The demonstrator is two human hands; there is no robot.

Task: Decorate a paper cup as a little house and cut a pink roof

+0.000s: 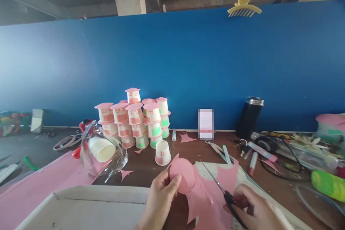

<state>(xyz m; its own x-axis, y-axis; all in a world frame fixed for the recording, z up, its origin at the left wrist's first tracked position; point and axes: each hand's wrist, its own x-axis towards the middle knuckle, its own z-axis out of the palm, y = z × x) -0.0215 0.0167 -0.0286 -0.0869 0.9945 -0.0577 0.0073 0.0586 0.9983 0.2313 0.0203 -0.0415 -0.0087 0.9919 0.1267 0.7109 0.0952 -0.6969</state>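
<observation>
Between thumb and fingers, my left hand (163, 194) pinches a round pink paper disc (183, 174), which has a slit or folded line near the thumb. My right hand (250, 203) grips the black handles of a pair of scissors (229, 201); the metal blades point up and left, to the right of the disc. Pink paper offcuts (202, 201) lie beneath both hands, over a printed sheet (207, 169). Just beyond the disc stands an upside-down white paper cup (162, 152) with a red window and door drawn on it.
Stacked paper cups (134, 122) with pink paper roofs stand at the back. A white box (94, 205) is at front left, near a plastic bag (105, 151) of cups. A black bottle (249, 116), markers (253, 163) and cables (291, 158) lie to the right. A blue partition (185, 68) rises behind.
</observation>
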